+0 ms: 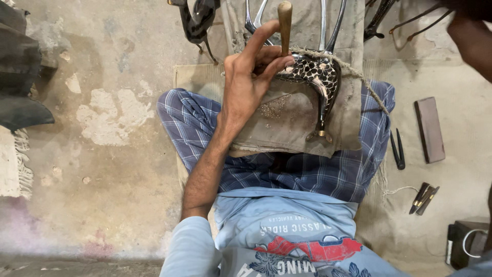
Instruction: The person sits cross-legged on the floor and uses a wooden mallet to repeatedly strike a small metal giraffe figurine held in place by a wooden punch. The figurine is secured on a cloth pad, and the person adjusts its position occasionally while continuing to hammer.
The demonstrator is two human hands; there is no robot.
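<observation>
Fingers (266,56) of the left hand (251,77) are curled together and clamped on a wooden-handled tool (285,25) that stands upright, its tip hidden where it meets a metal piece with a black-and-silver scale pattern (315,72). That patterned piece lies at twelve o'clock from the person's lap, on a worn tan cloth pad (287,120) bound with a rough rope (353,72). The pad rests across legs in blue checked cloth (189,123). The left forearm runs from seven o'clock up to the hand, wrist bent slightly inward. At the one o'clock corner the right arm (474,36) is raised and blurred; whether its fingers are apart or closed cannot be told. Around the person is a stained, patchy concrete floor (113,154). At three o'clock on it lie a dark flat block (429,129), black pincers (397,150) and small metal punches (423,198). No container's contents can be made out.
</observation>
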